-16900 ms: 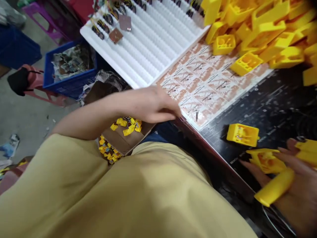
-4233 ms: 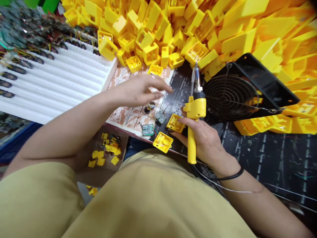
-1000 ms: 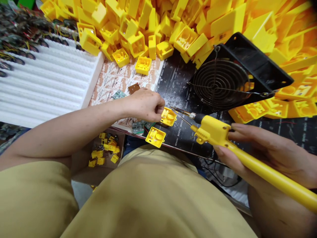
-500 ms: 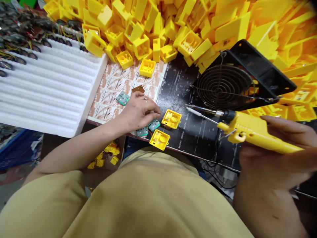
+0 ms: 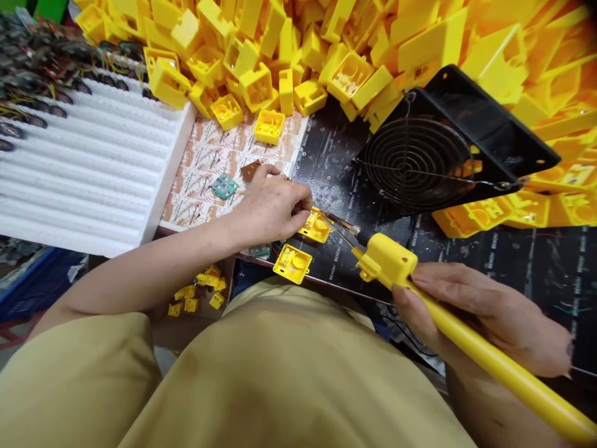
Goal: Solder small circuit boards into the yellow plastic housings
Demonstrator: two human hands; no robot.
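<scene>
In my right hand [image 5: 489, 311] is a yellow soldering gun [image 5: 389, 256], its metal tip reaching left over a small yellow housing [image 5: 318, 227] with a round speaker grille. My left hand [image 5: 275, 208] is at that housing's left edge, thumb and forefinger pinched together close to the soldering tip. Whatever the pinch holds is too small or hidden to name. A second yellow housing [image 5: 293, 264] lies nearer me at the bench edge. Just left of it, a green circuit board [image 5: 259, 251] shows partly beneath my left wrist. Beyond that wrist lies another circuit board [image 5: 224, 185] beside a brown piece [image 5: 249, 170].
A black fan [image 5: 415, 158] with a wire guard stands behind the soldering gun. Yellow plastic cases [image 5: 261, 84] are heaped along the back. At left is a ridged white foam tray [image 5: 93, 168] bearing wired parts. Below the bench are several small yellow pieces [image 5: 191, 303].
My right hand has brought the soldering gun left and down, so its tip now reaches the farther housing. My left hand has shifted slightly right, its fingers now at that housing.
</scene>
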